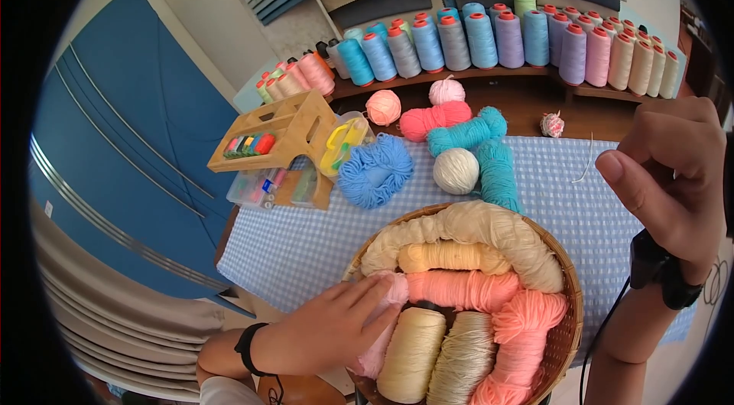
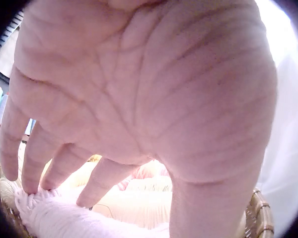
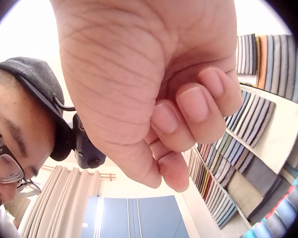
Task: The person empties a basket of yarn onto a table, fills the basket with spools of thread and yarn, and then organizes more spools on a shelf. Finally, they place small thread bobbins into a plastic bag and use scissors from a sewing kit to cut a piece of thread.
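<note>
My left hand (image 1: 329,326) rests on a pale pink yarn skein (image 1: 375,353) at the left side of a round wicker basket (image 1: 575,305). Seen from the left wrist, its spread fingers reach down with the tips on the pink skein (image 2: 64,218), the thumb standing apart. Beside that skein lie a cream yarn cone (image 1: 411,355) and a beige yarn skein (image 1: 462,359). Coral skeins (image 1: 527,336), a yellow skein (image 1: 455,257) and a long cream skein (image 1: 482,223) fill the rest. Raised at the right, my right hand (image 1: 673,175) has curled fingers; nothing shows in its grasp.
On the checkered cloth (image 1: 298,252) behind the basket are a blue yarn bundle (image 1: 375,170), a white ball (image 1: 456,171), teal skeins (image 1: 497,175) and a wooden organizer (image 1: 287,126). Thread cones (image 1: 482,40) line a back shelf. A white thread (image 1: 587,162) lies near the right hand.
</note>
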`<state>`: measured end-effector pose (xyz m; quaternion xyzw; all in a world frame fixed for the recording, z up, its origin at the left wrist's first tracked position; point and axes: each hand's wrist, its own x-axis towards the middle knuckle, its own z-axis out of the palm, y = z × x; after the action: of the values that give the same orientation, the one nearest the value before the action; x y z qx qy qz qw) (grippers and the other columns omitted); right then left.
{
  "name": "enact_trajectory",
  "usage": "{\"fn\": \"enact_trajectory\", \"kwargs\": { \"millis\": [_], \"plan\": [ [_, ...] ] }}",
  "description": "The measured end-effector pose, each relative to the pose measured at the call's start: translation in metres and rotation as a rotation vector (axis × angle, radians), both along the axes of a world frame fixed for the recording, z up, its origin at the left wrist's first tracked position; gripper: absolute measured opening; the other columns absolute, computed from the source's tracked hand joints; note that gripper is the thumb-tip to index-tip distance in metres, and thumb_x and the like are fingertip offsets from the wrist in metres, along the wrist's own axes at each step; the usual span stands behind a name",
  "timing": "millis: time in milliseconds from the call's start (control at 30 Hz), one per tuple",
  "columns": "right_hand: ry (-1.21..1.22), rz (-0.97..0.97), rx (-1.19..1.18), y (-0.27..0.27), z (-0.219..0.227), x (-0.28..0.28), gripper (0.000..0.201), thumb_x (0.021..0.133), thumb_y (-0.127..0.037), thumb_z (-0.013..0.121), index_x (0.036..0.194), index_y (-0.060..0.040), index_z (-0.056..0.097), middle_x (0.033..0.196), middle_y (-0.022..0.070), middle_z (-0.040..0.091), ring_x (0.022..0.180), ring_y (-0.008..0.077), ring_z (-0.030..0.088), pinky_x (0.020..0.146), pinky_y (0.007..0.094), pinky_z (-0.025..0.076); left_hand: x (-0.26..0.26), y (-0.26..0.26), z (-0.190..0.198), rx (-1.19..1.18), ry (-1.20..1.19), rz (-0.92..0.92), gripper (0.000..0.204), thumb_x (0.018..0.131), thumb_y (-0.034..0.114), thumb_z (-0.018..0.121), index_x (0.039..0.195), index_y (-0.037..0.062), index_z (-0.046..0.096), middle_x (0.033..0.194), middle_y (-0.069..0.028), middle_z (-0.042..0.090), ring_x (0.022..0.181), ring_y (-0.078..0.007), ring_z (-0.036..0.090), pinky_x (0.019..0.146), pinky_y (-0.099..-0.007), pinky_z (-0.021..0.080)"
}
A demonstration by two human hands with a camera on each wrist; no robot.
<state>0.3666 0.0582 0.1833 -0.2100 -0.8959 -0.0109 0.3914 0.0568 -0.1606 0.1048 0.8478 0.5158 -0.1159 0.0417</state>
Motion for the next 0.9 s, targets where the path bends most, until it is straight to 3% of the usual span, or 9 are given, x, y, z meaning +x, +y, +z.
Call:
{"fn": "enact_trajectory", "kwargs": {
  "millis": [133, 200, 233, 300, 400, 733, 800, 833, 900],
  "plan": [
    [-0.008, 0.044, -0.026, 0.002, 0.001, -0.004, 0.029, 0.080, -0.014, 0.078, 0.062, -0.0029, 0.058, 0.052, 0.0027, 0.048, 0.045, 0.0129, 0.041, 0.046, 0.0303, 0.025, 0.009, 0.003, 0.006, -0.040, -0.007, 0.029, 0.090, 0.064, 0.032, 0.085, 0.142, 0.0007, 0.051, 0.148, -0.0326, 0.042, 0.136, -0.0443, 0.047, 0.108, -0.0473, 0.044],
    [-0.011, 0.066, -0.038, 0.002, 0.002, -0.007, 0.029, 0.079, -0.013, 0.079, 0.062, -0.0030, 0.058, 0.052, 0.0026, 0.047, 0.044, 0.0127, 0.040, 0.046, 0.0304, 0.024, 0.009, 0.000, 0.000, 0.068, 0.044, -0.006, 0.068, 0.077, 0.025, 0.075, 0.137, 0.0008, 0.055, 0.144, -0.0322, 0.047, 0.133, -0.0431, 0.050, 0.106, -0.0474, 0.045],
    [-0.013, 0.077, -0.043, 0.002, 0.002, -0.008, 0.029, 0.079, -0.013, 0.079, 0.062, -0.0031, 0.058, 0.051, 0.0026, 0.047, 0.044, 0.0126, 0.039, 0.045, 0.0304, 0.024, 0.010, 0.000, -0.001, 0.068, 0.043, -0.005, 0.068, 0.077, 0.025, 0.075, 0.137, 0.0008, 0.055, 0.144, -0.0322, 0.047, 0.133, -0.0431, 0.050, 0.106, -0.0474, 0.045],
    [-0.017, 0.099, -0.055, 0.003, 0.002, -0.010, 0.029, 0.079, -0.012, 0.079, 0.062, -0.0031, 0.057, 0.051, 0.0026, 0.046, 0.043, 0.0123, 0.039, 0.045, 0.0305, 0.023, 0.014, 0.000, -0.004, 0.139, 0.125, -0.038, 0.048, 0.085, 0.019, 0.062, 0.129, 0.0002, 0.062, 0.139, -0.0318, 0.053, 0.128, -0.0416, 0.056, 0.103, -0.0472, 0.048],
    [-0.022, 0.132, -0.071, 0.002, 0.002, -0.014, 0.028, 0.078, -0.010, 0.079, 0.062, -0.0033, 0.057, 0.050, 0.0025, 0.045, 0.041, 0.0120, 0.037, 0.043, 0.0306, 0.022, 0.018, 0.001, -0.009, 0.239, 0.156, -0.076, 0.040, 0.086, 0.018, 0.058, 0.121, -0.0007, 0.066, 0.133, -0.0311, 0.058, 0.122, -0.0401, 0.060, 0.100, -0.0470, 0.049],
    [-0.058, 0.190, -0.104, 0.003, 0.001, -0.020, 0.027, 0.079, -0.011, 0.080, 0.063, -0.0028, 0.059, 0.049, 0.0030, 0.044, 0.040, 0.0116, 0.036, 0.043, 0.0309, 0.021, 0.024, -0.006, -0.018, 0.322, 0.198, -0.043, 0.042, 0.088, 0.020, 0.055, 0.122, -0.0028, 0.066, 0.131, -0.0307, 0.059, 0.120, -0.0410, 0.061, 0.099, -0.0487, 0.049],
    [-0.081, 0.150, -0.172, 0.001, 0.000, -0.019, 0.025, 0.081, -0.018, 0.078, 0.067, -0.0008, 0.065, 0.055, 0.0048, 0.056, 0.044, 0.0142, 0.050, 0.044, 0.0297, 0.032, 0.019, -0.004, -0.009, 0.214, 0.193, -0.043, 0.054, 0.084, 0.026, 0.066, 0.132, 0.0019, 0.061, 0.138, -0.0304, 0.054, 0.129, -0.0407, 0.055, 0.101, -0.0494, 0.046],
    [-0.086, 0.149, -0.168, -0.001, 0.002, -0.019, 0.025, 0.081, -0.018, 0.078, 0.067, -0.0008, 0.065, 0.055, 0.0048, 0.056, 0.044, 0.0142, 0.050, 0.044, 0.0297, 0.032, 0.016, -0.002, -0.003, 0.218, 0.188, -0.042, 0.054, 0.084, 0.026, 0.066, 0.132, 0.0019, 0.061, 0.138, -0.0304, 0.054, 0.129, -0.0407, 0.055, 0.101, -0.0494, 0.046],
    [-0.218, 0.080, -0.168, -0.006, 0.008, -0.020, 0.022, 0.082, -0.016, 0.078, 0.070, -0.0015, 0.067, 0.055, 0.0040, 0.056, 0.043, 0.0130, 0.050, 0.043, 0.0279, 0.033, 0.010, 0.002, 0.009, 0.016, -0.013, 0.035, 0.079, 0.073, 0.035, 0.080, 0.142, 0.0085, 0.054, 0.147, -0.0286, 0.045, 0.137, -0.0393, 0.047, 0.103, -0.0505, 0.042]
  ]
}}
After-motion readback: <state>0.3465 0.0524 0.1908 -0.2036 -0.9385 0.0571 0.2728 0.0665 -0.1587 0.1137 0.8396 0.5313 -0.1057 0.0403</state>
